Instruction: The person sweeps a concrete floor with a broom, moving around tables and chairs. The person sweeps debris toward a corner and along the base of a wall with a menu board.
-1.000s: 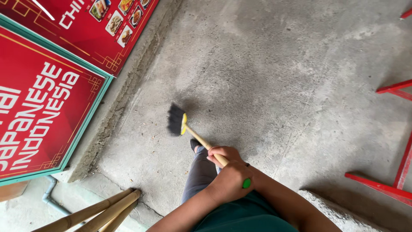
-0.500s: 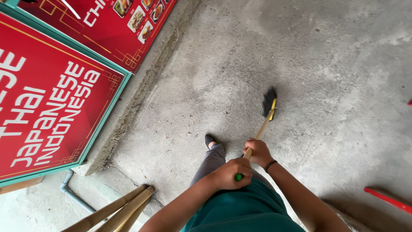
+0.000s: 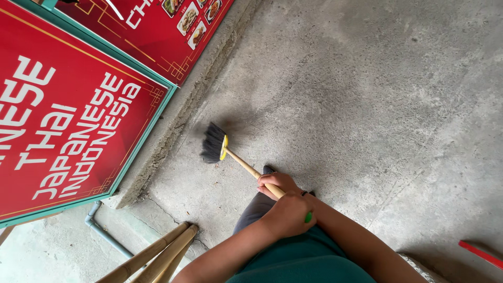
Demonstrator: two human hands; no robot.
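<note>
A broom with black bristles (image 3: 213, 142), a yellow collar and a wooden handle (image 3: 243, 165) rests its bristles on the grey concrete floor (image 3: 367, 105) near a raised curb. My left hand (image 3: 287, 216) is closed around the handle's top end, where a green cap (image 3: 309, 217) pokes out. My right hand (image 3: 276, 183) grips the handle just below it, with a dark band on the wrist. My leg in grey trousers and a dark shoe show under the hands.
Two red signboards (image 3: 68, 120) in teal frames lean along the concrete curb (image 3: 173, 136) at the left. A grey pipe (image 3: 102, 230) and wooden poles (image 3: 157, 254) lie at the lower left. A red metal bar (image 3: 479, 252) shows at the lower right.
The broom head has swung from the right side back to the left, toward the curb. Both hands stayed on the handle and the view shifted left.
</note>
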